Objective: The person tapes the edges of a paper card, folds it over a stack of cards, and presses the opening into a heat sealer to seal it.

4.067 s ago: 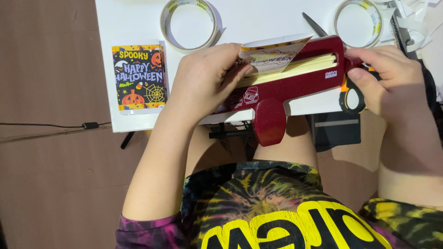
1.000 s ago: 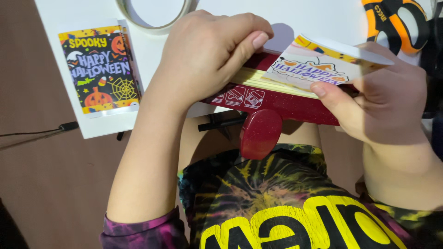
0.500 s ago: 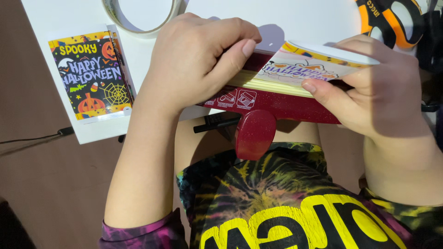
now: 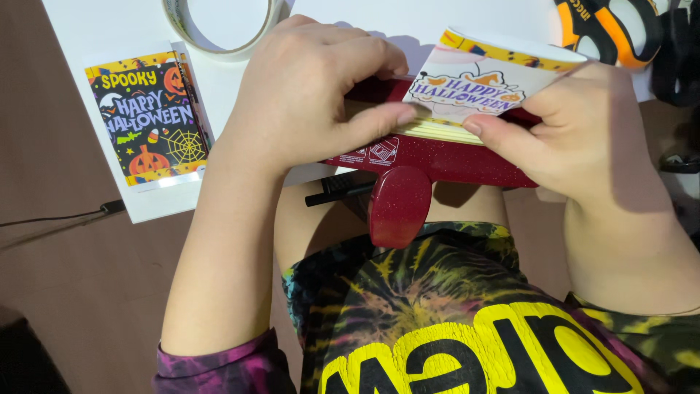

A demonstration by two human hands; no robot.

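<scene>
A glittery dark red paper punch (image 4: 430, 164) with a rounded lever lies at the near edge of the white table (image 4: 95, 22). My left hand (image 4: 313, 91) covers its left part, fingers curled over the top and thumb pressed along the slot. My right hand (image 4: 583, 131) pinches a white printed card (image 4: 481, 87) with orange and purple lettering, its lower edge sitting in the punch's slot. The card curls upward at its top.
A dark holiday-themed card (image 4: 149, 120) with pumpkins and a web lies on the table at the left. A roll of clear tape (image 4: 222, 25) sits above it. Orange and black scissors (image 4: 609, 29) lie at the top right. A black cable (image 4: 65, 215) crosses the brown floor.
The view has shifted to the right across the frames. My right hand now holds the card more upright in the slot, and my left thumb has slid toward it.
</scene>
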